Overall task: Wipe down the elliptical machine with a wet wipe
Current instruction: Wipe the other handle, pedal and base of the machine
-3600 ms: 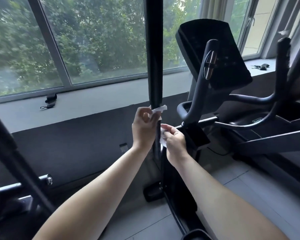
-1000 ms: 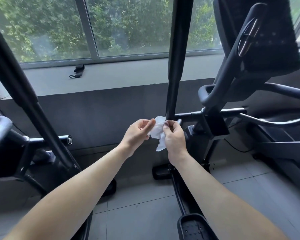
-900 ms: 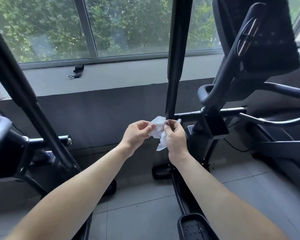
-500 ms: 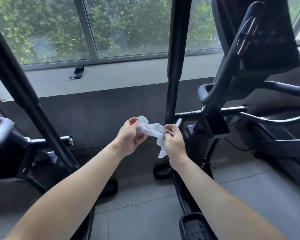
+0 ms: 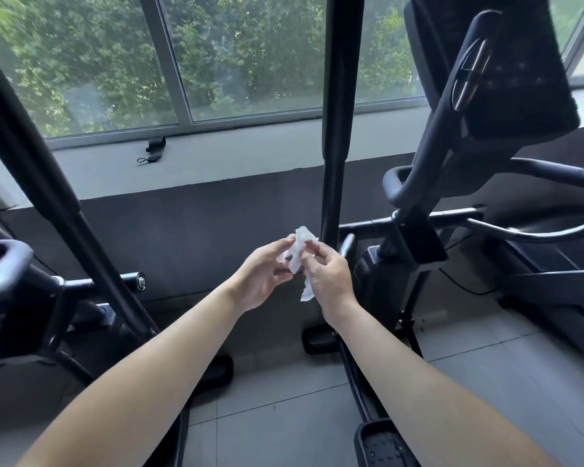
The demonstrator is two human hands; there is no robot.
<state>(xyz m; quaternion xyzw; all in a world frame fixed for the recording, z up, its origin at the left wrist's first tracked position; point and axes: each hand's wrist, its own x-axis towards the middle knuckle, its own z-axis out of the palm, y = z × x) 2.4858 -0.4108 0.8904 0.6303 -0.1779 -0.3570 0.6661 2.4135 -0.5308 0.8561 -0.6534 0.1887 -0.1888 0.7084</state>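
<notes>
Nearest, at the bottom edge of view: black foot pedal (image 5: pixel 385 446) of the elliptical machine (image 5: pixel 415 251), standing on grey floor tiles (image 5: pixel 284 416). Both my forearms reach out over it.

Mid-air, in front of me: left hand (image 5: pixel 262 276) and right hand (image 5: pixel 327 278) close together, the wet wipe (image 5: pixel 299 246) between them. Both hands pinch it. Left thumb and fingertips take its upper part, the other fingers only loosely bent. Right fingers are curled in on it, and a ragged tail hangs below that hand. The wipe is crumpled, not flat.

Just beyond: the machine's upright black pole (image 5: pixel 332 163). The wipe is near it but apart from it, not on any surface of the machine.

Right of the pole and further off: curved handles and the dark console (image 5: pixel 506 79).

Far: pale window sill (image 5: pixel 216 170) with a small black strap-like item (image 5: pixel 154 148), then the window (image 5: pixel 250 62) and trees.

Progress, my judgement: mid-task, sorting out the wipe rather than wiping. No wet sheen shows anywhere, so I cannot tell which parts are done. I count pole, handles, console and pedal as left to cover.
</notes>
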